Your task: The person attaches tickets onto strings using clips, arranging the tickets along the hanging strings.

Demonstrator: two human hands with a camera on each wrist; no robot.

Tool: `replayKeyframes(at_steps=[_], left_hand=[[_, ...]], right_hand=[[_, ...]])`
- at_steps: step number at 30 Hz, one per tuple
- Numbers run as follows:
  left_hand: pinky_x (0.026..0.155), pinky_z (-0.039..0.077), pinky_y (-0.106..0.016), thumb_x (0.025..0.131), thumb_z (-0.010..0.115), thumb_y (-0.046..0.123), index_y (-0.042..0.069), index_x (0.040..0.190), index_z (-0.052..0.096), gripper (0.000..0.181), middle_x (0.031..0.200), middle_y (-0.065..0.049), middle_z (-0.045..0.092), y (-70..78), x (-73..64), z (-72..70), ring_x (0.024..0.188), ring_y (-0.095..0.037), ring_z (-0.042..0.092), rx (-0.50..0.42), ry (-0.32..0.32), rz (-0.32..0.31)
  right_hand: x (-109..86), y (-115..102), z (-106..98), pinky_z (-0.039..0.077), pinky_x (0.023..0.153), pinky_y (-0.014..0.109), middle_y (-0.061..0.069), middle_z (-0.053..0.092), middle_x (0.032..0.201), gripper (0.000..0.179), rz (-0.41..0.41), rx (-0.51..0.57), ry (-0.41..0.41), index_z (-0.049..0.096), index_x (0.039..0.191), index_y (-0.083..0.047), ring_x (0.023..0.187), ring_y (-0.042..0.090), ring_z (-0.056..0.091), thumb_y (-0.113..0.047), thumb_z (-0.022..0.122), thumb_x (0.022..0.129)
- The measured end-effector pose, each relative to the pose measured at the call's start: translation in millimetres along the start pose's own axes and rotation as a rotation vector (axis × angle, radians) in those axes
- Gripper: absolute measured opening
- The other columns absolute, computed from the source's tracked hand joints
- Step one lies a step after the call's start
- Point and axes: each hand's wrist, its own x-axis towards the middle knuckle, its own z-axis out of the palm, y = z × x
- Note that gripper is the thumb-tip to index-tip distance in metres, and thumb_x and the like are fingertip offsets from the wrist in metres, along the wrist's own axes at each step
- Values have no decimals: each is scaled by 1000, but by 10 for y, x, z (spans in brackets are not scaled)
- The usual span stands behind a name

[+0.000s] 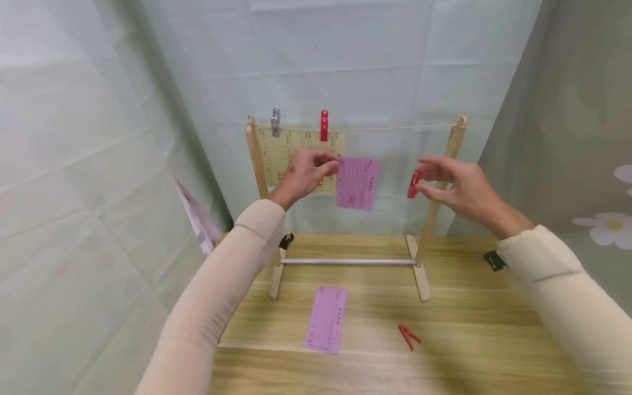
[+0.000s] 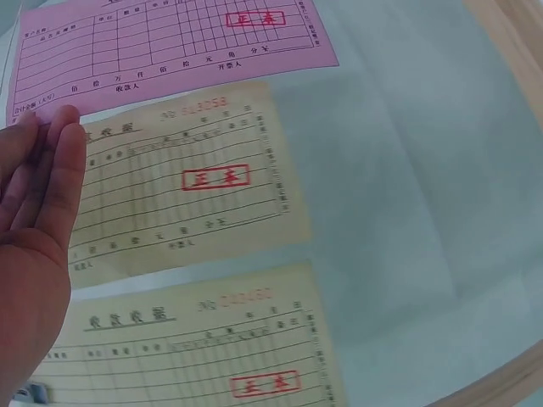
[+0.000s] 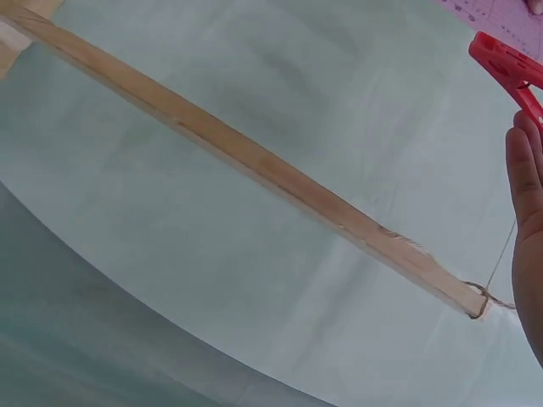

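My left hand [image 1: 308, 171] pinches a pink receipt slip [image 1: 357, 184] by its upper left corner, holding it up below the string [image 1: 395, 128]. In the left wrist view the slip [image 2: 170, 51] shows ruled lines and a red stamp. To the right, my right hand [image 1: 461, 184] pinches a red clothespin [image 1: 413, 184] between thumb and fingers, in front of the rack's right post [image 1: 446, 164]. Two yellow receipt slips [image 1: 276, 159] hang on the string at the left, one under a grey clothespin [image 1: 275, 122], the other under a red clothespin [image 1: 323, 125].
A second pink slip [image 1: 326, 320] lies flat on the wooden table [image 1: 370, 373]. Right of it lies another red clothespin [image 1: 409, 336]. The wooden rack has a pale lower bar [image 1: 348, 261] and feet on the table. Light cloth [image 1: 345, 55] hangs behind and at the sides.
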Motion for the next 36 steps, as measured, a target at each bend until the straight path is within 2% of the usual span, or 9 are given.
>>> replayKeyframes(at_steps=[4,10,18,23,31,36], left_hand=[[77,57,-27,96,67,14,6,110,75,18,99,-5,75,69,45,-11,89,-16,70,16,31,12],[80,56,-24,96,67,15,8,111,75,18,103,-4,73,177,101,-1,90,-11,70,-21,45,-2],[81,56,-25,96,67,12,7,111,76,18,106,-6,73,288,186,40,91,-12,70,-36,68,-33],[79,56,-25,97,67,13,7,111,76,18,104,-6,74,339,229,88,90,-15,70,3,63,-25],[76,55,-20,97,66,12,7,112,75,19,106,-5,74,410,267,129,90,-12,69,15,82,-49],[75,55,-20,97,66,11,6,110,74,16,103,-5,74,432,289,151,88,-12,69,51,107,-34]], right_hand=[[71,-31,-29,40,84,3,16,71,113,51,-2,7,-10,59,133,1,102,32,69,0,77,86],[186,-70,-67,43,87,6,19,70,113,49,-41,35,23,59,131,3,101,34,68,6,76,85],[339,-165,-93,43,92,9,16,70,113,49,-89,-19,60,58,131,4,102,30,69,5,75,85],[441,-175,-94,47,94,17,17,69,112,47,-111,-28,86,56,131,5,101,30,68,7,73,86],[656,-181,-89,49,91,16,18,69,110,41,-131,1,150,57,125,9,98,28,68,8,71,87],[781,-205,-81,49,90,16,17,70,110,35,-106,-3,170,58,122,8,99,25,68,5,70,89]])
